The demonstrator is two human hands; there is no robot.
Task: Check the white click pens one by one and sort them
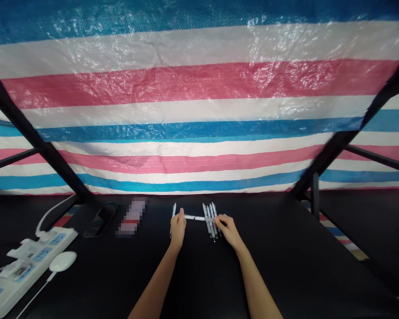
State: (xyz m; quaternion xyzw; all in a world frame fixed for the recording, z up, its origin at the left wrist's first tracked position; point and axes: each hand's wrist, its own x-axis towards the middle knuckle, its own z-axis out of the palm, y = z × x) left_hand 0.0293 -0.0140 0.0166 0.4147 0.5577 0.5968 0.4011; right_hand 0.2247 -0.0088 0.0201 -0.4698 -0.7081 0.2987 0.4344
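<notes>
A slim white pen (199, 218) with a grey end and a dark mark near its middle runs crosswise between my two hands. My left hand (178, 228) is closed on its left end, thumb pointing up. The fingertips of my right hand (226, 227) pinch its grey right end. Several white pens with grey grips (210, 228) lie side by side on the black table, under the held pen's right part and next to my right hand. Another white pen (174, 208) lies beneath my left hand, which covers its middle.
A white power strip (36, 259) with plugs and cables sits at the left, beside a round white charger (63, 261). A dark phone (100, 220) and a blurred-out flat item (132, 217) lie nearer the middle. Black frame bars and a striped sheet (193, 159) border the black table (202, 279).
</notes>
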